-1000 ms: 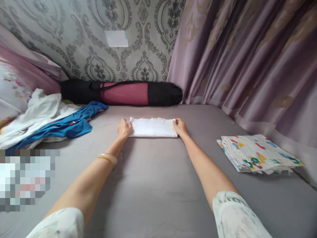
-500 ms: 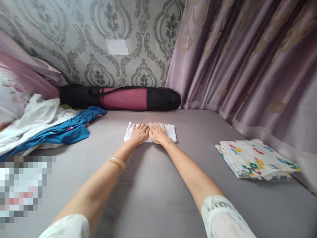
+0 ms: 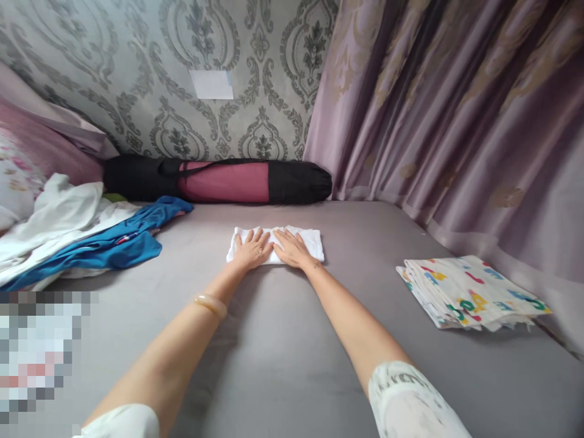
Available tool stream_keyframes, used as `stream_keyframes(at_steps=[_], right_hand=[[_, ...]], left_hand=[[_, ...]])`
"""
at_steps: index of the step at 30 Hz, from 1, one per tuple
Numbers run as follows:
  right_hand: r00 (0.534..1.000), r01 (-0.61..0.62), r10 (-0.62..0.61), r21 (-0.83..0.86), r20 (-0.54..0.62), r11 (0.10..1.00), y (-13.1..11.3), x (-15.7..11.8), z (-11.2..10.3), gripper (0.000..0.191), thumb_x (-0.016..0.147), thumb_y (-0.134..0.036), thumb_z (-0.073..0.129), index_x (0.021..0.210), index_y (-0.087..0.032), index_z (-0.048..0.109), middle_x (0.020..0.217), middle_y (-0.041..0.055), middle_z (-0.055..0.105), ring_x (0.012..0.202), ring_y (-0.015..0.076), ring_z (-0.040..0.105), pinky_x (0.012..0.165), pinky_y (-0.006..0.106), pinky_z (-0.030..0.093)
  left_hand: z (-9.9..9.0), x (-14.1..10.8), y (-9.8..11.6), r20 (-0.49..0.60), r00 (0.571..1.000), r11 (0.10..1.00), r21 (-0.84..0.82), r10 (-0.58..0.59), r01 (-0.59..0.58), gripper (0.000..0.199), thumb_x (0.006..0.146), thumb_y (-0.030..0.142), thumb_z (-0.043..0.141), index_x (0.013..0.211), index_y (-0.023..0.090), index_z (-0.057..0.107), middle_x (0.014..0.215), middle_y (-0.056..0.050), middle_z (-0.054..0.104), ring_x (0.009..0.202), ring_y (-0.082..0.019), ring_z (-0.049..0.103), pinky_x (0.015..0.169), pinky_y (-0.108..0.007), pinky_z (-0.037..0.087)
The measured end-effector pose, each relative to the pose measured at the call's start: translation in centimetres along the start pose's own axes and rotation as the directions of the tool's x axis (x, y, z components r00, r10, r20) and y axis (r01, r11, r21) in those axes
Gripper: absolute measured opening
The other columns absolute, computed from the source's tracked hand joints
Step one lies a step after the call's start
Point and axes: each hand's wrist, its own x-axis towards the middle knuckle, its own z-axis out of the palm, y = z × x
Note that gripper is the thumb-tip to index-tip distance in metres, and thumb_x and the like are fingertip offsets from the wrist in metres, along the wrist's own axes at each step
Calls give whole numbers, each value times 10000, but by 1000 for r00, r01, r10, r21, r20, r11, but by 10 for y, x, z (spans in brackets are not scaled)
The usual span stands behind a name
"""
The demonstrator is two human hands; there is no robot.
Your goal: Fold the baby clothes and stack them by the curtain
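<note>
A white folded cloth [image 3: 312, 243] lies flat on the grey bed sheet [image 3: 283, 334], in the middle of the view. My left hand [image 3: 253, 248] rests palm down on its left half, fingers spread. On the right half lies my right hand [image 3: 292, 247], also flat with its fingers apart. The two hands are side by side, thumbs close together. Part of the cloth is hidden beneath them.
A black and pink rolled bag [image 3: 223, 181] lies along the wall. Blue and white clothes [image 3: 137, 246] are heaped at the left. A stack of letter-printed cloths [image 3: 474, 289] sits at the right, near the purple curtain [image 3: 410, 109].
My left hand has slid slightly left on the cloth, and its fingers are spread wider. My right hand has stayed nearly in place. The view has shifted a little.
</note>
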Motion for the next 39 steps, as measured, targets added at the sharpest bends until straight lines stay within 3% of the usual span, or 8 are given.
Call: stream_keyframes(at_steps=[3,10,16,19,22,32,39], right_hand=[[1000,-20,20,-8,6,1000,10,-4,-4,638,993,-448,274,1529,-102,278,1601,124,236,1486,228,161,1197,448,97],[999,-52,51,-58,-14,997,15,-6,2,628,994,-478,250,1529,-152,297,1605,98,231,1490,231,139,1192,484,64],[983,-68,70,-15,169,998,24,-2,-18,646,1000,-500,172,1555,-174,225,1627,70,144,1500,213,90,1200,455,55],[991,-88,98,-99,94,991,35,-7,-20,643,1003,-475,185,1552,-143,229,1623,98,158,1500,227,83,1199,456,29],[993,-111,116,-127,36,986,44,-13,-14,641,1005,-470,185,1544,-129,253,1618,108,179,1498,244,94,1197,466,54],[993,-111,113,-81,25,991,50,-13,-8,621,1005,-494,189,1541,-193,275,1616,66,207,1497,232,99,1197,477,58],[993,-115,118,-74,30,991,52,-13,-7,620,1002,-487,202,1542,-190,271,1616,68,203,1498,232,99,1198,480,53]], left_hand=[[-4,-2,-8,-10,998,999,5,54,-54,634,969,569,242,1499,237,346,1587,-113,286,1458,-301,260,1145,-601,132],[7,-2,-18,-50,997,998,15,63,-62,632,975,559,208,1524,259,302,1606,-75,243,1481,-276,201,1168,-576,50],[-1,-2,-28,30,997,997,-34,77,-76,671,956,594,236,1525,243,295,1605,-96,245,1485,-279,183,1173,-559,58],[2,-6,-40,-36,999,1000,-19,23,-23,677,953,600,238,1508,225,335,1604,-126,240,1493,-294,141,1171,-560,43],[8,-8,-48,-24,999,998,-41,-44,43,714,948,619,219,1526,205,299,1621,-150,158,1500,-311,85,1165,-564,69],[15,-3,-52,-19,996,996,-27,-85,85,741,923,662,254,1526,236,312,1624,-148,146,1492,-361,85,1155,-571,130],[6,-6,-48,29,995,995,-19,-98,99,764,919,672,225,1540,230,280,1628,-136,125,1495,-350,64,1165,-547,127]])
